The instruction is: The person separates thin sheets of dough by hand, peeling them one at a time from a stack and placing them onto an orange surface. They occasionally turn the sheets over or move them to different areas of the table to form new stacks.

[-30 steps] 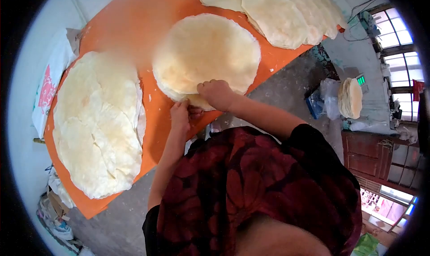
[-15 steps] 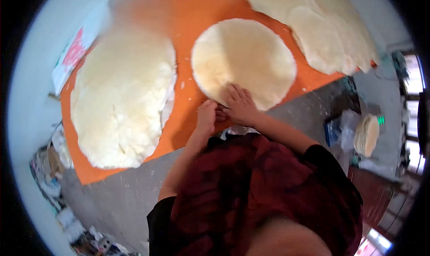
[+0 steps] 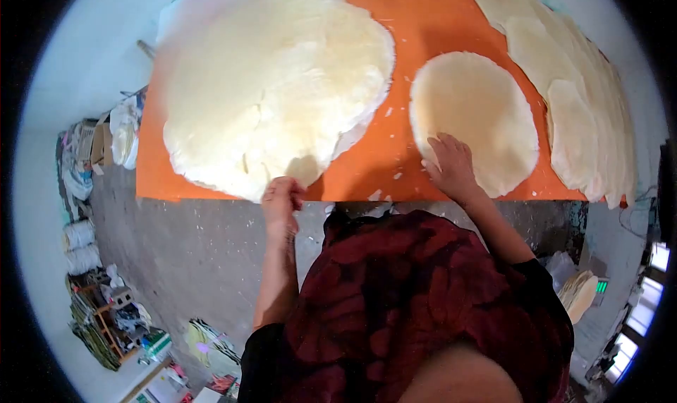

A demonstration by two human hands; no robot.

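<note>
A round, pale, flat sheet lies on the orange tabletop. My right hand rests on the lower left part of that sheet, fingers spread. To the left is a much larger pale sheet or stack with an uneven edge. At its front edge, by the table's edge, is my left hand, its fingers curled together; whether something is pinched in them is too small to tell.
Overlapping pale sheets lie at the table's right end. Small white scraps dot the orange surface. Bundles and boxes line the left wall, with a cluttered rack below. More round pieces stand at the lower right.
The view has turned and shifted left. My left hand has moved away from my right hand to the large sheet's front edge. My right hand remains on the round sheet.
</note>
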